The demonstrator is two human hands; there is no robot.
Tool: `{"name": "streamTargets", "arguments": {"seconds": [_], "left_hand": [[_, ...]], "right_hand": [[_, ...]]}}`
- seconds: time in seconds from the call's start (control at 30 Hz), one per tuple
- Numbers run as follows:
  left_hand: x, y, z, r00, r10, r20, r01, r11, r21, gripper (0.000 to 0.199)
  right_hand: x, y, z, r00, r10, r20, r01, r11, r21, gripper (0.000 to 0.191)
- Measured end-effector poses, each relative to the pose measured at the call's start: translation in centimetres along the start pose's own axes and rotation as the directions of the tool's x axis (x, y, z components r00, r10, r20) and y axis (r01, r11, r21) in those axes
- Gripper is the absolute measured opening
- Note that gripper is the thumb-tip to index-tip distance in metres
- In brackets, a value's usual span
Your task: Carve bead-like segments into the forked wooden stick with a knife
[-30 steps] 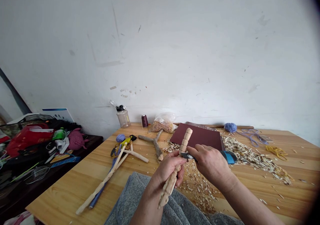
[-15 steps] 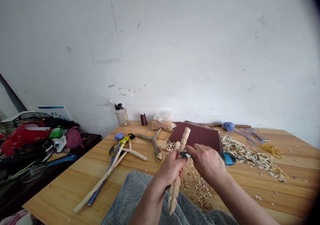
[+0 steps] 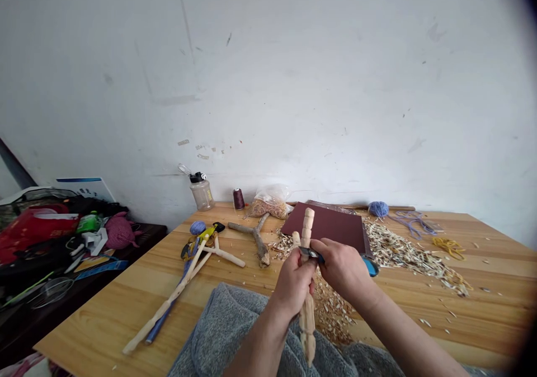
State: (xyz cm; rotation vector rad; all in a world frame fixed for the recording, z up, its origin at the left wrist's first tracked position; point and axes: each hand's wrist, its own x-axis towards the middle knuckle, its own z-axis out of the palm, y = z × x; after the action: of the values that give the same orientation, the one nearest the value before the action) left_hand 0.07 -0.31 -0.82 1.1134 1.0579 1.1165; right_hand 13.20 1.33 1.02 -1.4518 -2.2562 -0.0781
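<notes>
My left hand point(image 3: 293, 284) is wrapped round the middle of a peeled, forked wooden stick point(image 3: 307, 324) with notches cut along it. Its two prongs rise above my fist, one longer than the other, and the lower end points down toward me. In my right hand point(image 3: 344, 268) is a knife point(image 3: 371, 267) with a blue and black handle. The blade lies across the stick just above my left hand, touching or very close to it. My left thumb sits near the blade, and much of the handle is hidden by my right fingers.
Wood shavings point(image 3: 403, 248) are heaped at right beside a dark red board point(image 3: 327, 226). A bare forked branch point(image 3: 257, 235), peeled sticks point(image 3: 180, 296), a bottle point(image 3: 202, 193), a thread spool point(image 3: 238, 199) and blue yarn point(image 3: 378, 209) lie around. Grey cloth point(image 3: 226, 321) covers the near edge.
The stick has swung more upright, its lower end shifting right. My right hand has turned, so the knife handle points more toward me. The whole view has shifted slightly.
</notes>
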Motion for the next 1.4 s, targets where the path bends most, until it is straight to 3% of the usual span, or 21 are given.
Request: {"name": "streamTargets", "arguments": {"seconds": [0.1, 0.17, 0.27, 0.47, 0.7, 1.23, 1.4], "left_hand": [[-0.2, 0.6, -0.3, 0.979, -0.111, 0.173, 0.138, 0.978, -0.157, 0.027], [-0.3, 1.1, -0.7, 0.975, -0.102, 0.199, 0.145, 0.966, -0.214, 0.030], [-0.4, 1.5, -1.2, 0.979, -0.064, 0.192, 0.112, 0.962, -0.250, 0.028], [-0.3, 1.5, -1.6, 0.980, -0.027, 0.196, 0.076, 0.967, -0.245, 0.024], [-0.7, 1.6, -1.9, 0.946, -0.031, 0.322, 0.111, 0.967, -0.231, 0.026], [-0.7, 1.3, -2.1, 0.913, -0.032, 0.406, 0.124, 0.972, -0.201, 0.019], [-0.9, 1.3, -1.8, 0.929, -0.066, 0.365, 0.116, 0.986, -0.118, 0.025]], "right_hand": [[0.4, 0.9, 0.1, 0.999, -0.018, -0.034, 0.028, 0.935, 0.353, 0.027], [0.6, 1.5, 0.2, 0.997, 0.034, -0.072, -0.001, 0.906, 0.423, 0.030], [0.6, 2.1, 0.2, 0.996, 0.052, -0.075, -0.027, 0.955, 0.295, 0.028], [0.2, 1.4, -0.4, 0.991, -0.131, -0.026, 0.132, 0.990, 0.045, 0.039], [0.1, 1.4, -0.8, 0.971, -0.227, -0.078, 0.209, 0.959, -0.193, 0.039], [0.0, 1.2, -1.7, 0.957, -0.277, -0.082, 0.254, 0.941, -0.223, 0.030], [0.1, 1.0, -2.0, 0.969, -0.247, -0.028, 0.234, 0.943, -0.238, 0.028]]}}
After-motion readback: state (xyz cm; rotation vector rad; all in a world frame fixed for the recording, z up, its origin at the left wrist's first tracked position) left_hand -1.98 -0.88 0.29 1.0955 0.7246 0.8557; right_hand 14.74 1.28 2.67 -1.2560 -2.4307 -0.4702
